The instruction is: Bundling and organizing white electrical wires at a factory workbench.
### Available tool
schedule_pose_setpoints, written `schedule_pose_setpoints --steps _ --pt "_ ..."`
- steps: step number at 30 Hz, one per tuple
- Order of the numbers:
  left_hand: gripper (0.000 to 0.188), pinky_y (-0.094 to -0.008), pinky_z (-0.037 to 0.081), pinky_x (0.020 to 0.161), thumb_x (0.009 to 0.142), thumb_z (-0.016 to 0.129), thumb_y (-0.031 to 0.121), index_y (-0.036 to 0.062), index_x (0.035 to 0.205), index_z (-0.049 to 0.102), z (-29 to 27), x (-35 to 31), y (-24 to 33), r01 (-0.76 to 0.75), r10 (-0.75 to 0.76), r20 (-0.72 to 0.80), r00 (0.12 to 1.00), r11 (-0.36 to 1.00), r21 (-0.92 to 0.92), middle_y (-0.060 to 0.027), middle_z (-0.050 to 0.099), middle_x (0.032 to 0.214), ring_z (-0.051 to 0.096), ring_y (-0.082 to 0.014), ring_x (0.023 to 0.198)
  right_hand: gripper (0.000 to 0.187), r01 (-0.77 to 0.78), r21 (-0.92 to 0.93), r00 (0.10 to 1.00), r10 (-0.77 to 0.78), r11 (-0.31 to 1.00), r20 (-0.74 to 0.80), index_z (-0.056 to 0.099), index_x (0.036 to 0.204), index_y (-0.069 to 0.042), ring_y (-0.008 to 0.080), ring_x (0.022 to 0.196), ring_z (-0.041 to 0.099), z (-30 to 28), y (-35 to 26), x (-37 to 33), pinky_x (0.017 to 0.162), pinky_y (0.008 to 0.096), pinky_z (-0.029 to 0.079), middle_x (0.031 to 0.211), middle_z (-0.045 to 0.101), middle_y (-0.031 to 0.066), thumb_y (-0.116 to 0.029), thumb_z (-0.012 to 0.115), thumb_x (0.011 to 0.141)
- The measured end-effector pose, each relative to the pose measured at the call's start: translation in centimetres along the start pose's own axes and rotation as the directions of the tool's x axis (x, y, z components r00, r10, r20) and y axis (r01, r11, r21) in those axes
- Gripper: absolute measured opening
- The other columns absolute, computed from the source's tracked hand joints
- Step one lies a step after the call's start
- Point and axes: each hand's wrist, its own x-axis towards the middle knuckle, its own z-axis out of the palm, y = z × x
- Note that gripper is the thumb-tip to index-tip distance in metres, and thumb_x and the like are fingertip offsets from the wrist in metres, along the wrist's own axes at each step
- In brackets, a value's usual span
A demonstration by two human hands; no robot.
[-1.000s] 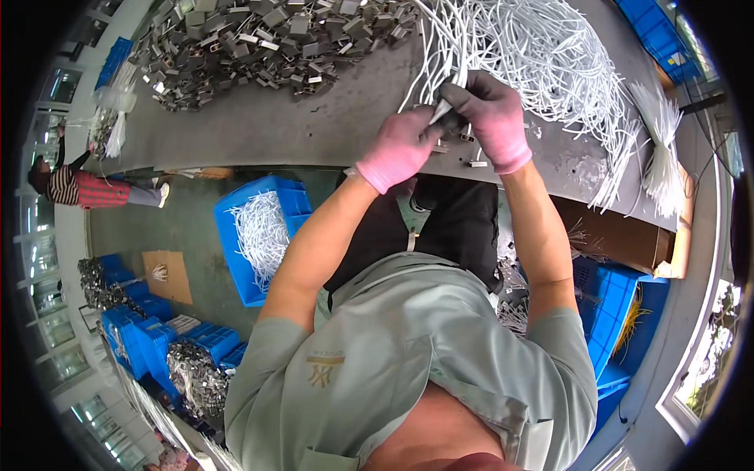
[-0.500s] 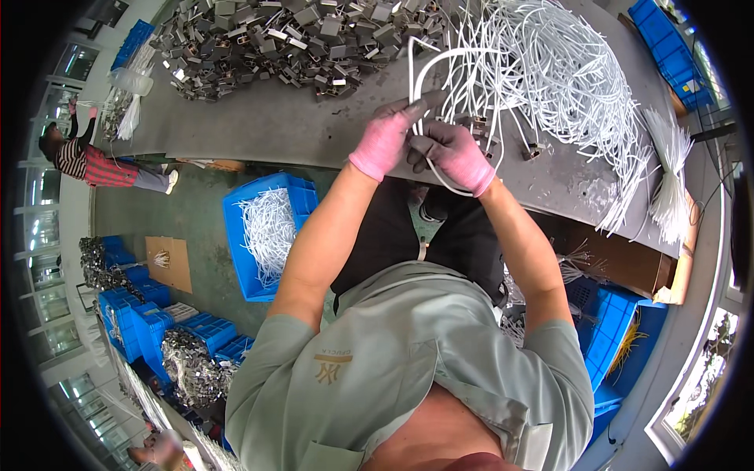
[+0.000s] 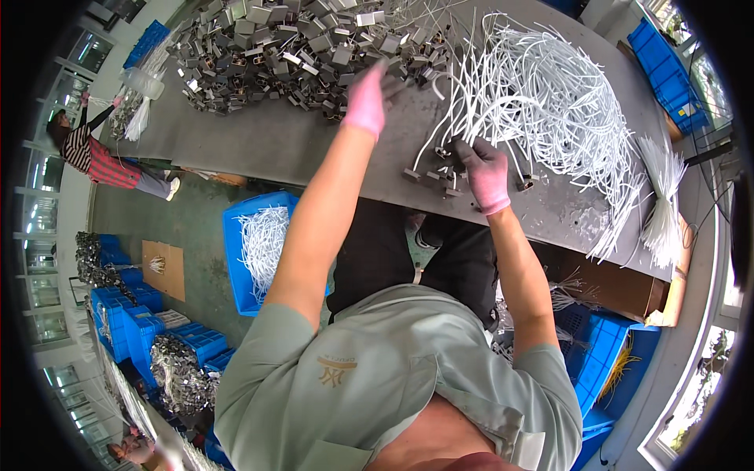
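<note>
My left hand (image 3: 366, 106), in a pink glove with grey fingers, is over the near right part of a heap of grey metal pieces (image 3: 275, 59); motion smears its fingers. My right hand (image 3: 487, 179), gloved alike, is low over the table, its fingers curled together by the near ends of white cables (image 3: 542, 102). What lies between those fingers is hidden. Small metal-ended pieces (image 3: 440, 179) lie just left of the right hand, some joined to white cables. Another metal end (image 3: 525, 184) rests to its right.
The grey table (image 3: 314, 153) spans the far side. A bundle of straight white strands (image 3: 664, 200) hangs over its right end. Below its edge, a blue crate (image 3: 234, 259) holds white cables. More blue crates (image 3: 601, 353) stand at the lower right. Another person (image 3: 110, 165) works at the far left.
My hands were together over the table edge around a looped white cable. They have parted: the left moved up and left to the metal heap, the right slightly right and down onto the table.
</note>
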Motion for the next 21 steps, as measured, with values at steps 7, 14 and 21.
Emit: schedule_pose_setpoints --steps 7,14,21 --pt "0.025 -0.0386 0.052 0.054 0.084 0.064 0.017 0.0024 0.103 0.061 -1.1 5.4 1.0 -0.046 0.108 -0.135 0.985 0.917 0.396 -0.012 0.066 0.082 0.064 -0.0238 0.058 0.018 -0.063 0.138 0.997 0.054 0.988 0.063 0.064 0.094 0.003 0.0114 0.064 0.061 1.9 0.6 0.9 0.057 0.0241 0.048 0.079 0.068 0.0076 -0.013 0.059 0.09" --pt "0.024 -0.0268 0.048 0.068 0.082 0.058 0.009 -0.001 0.103 0.061 -11.1 -7.6 -3.3 -0.19 0.163 0.103 0.981 0.914 0.359 -0.0069 0.065 0.091 0.061 -0.0144 0.077 0.022 -0.288 0.319 0.938 0.199 0.903 0.283 0.057 0.107 0.003 0.0187 0.06 0.063 7.5 0.9 3.7 0.056 0.028 0.051 0.081 0.067 0.012 -0.014 0.055 0.093" --pt "0.033 -0.0304 0.037 0.049 0.09 0.056 0.026 0.002 0.067 0.056 -21.3 -23.7 -6.7 -0.01 0.209 -0.137 0.968 0.581 0.814 -0.0037 0.052 0.057 0.048 -0.0131 0.052 0.027 -0.332 0.452 0.907 0.148 0.828 0.395 0.056 0.113 0.002 0.0266 0.079 0.069 15.0 1.6 6.9 0.065 0.0311 0.052 0.098 0.068 0.0161 -0.017 0.053 0.094"
